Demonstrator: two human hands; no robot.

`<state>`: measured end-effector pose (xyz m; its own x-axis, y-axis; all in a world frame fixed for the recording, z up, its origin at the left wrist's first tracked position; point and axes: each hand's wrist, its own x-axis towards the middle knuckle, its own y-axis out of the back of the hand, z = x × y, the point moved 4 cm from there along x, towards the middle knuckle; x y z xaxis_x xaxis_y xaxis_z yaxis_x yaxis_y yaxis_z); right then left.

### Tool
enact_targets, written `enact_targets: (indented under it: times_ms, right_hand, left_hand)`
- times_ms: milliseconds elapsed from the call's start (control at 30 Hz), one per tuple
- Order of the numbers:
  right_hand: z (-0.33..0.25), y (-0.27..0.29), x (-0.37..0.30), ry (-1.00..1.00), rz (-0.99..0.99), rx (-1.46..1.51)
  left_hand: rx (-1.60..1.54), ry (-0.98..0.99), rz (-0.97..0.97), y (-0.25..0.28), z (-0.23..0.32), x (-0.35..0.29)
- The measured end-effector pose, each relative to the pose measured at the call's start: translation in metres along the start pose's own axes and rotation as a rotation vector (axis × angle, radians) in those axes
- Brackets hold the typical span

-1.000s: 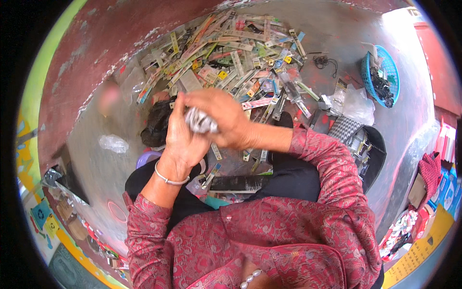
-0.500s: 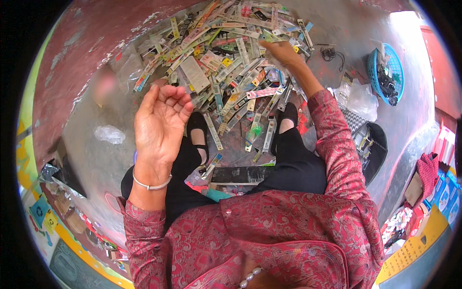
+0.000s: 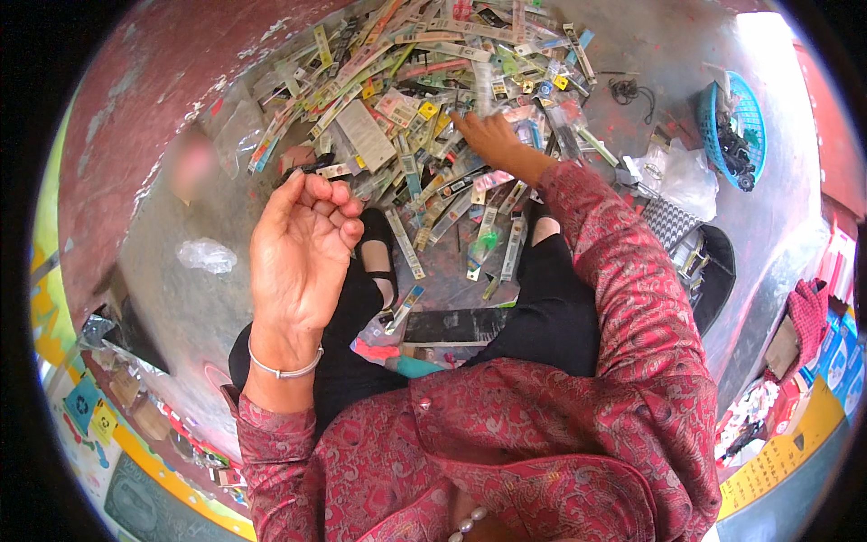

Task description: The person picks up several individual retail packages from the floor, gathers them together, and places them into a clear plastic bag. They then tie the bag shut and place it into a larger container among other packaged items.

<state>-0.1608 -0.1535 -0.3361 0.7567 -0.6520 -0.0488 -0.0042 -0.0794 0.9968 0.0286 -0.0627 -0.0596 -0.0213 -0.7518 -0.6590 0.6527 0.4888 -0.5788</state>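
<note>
My left hand (image 3: 302, 248) is raised palm up on the left, its fingers loosely curled and nothing resting in the palm. A dark narrow piece (image 3: 316, 165) shows just beyond its fingertips; whether they touch it I cannot tell. My right hand (image 3: 499, 144) reaches over the middle of a pile of long, narrow plastic packages (image 3: 442, 185), its fingers stretched toward the left and spread. Just beyond its knuckles a clear strip package (image 3: 485, 88) is smeared by motion. Close to the right hand lie a yellow-ended package (image 3: 428, 110) and a pale flat box (image 3: 367, 135).
A blue plastic basket (image 3: 745, 117) with dark items stands at the far right. Near it are white plastic bags (image 3: 686, 176) and a black container (image 3: 713, 271). A crumpled clear bag (image 3: 207, 256) lies left. My shoes (image 3: 379, 237) border the pile; a dark board (image 3: 452, 327) lies between my legs.
My right hand has moved left and nearer, from the pile's right side to its middle. Some packages at the pile's right have shifted. My left hand stays nearly in place.
</note>
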Motion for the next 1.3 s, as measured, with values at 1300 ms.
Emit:
enact_targets:
  times_ms: [1300]
  right_hand:
    - [0.113,0.007,-0.071,-0.543,-0.147,0.966]
  left_hand:
    - [0.195,0.039,-0.002,-0.018,-0.016,0.004]
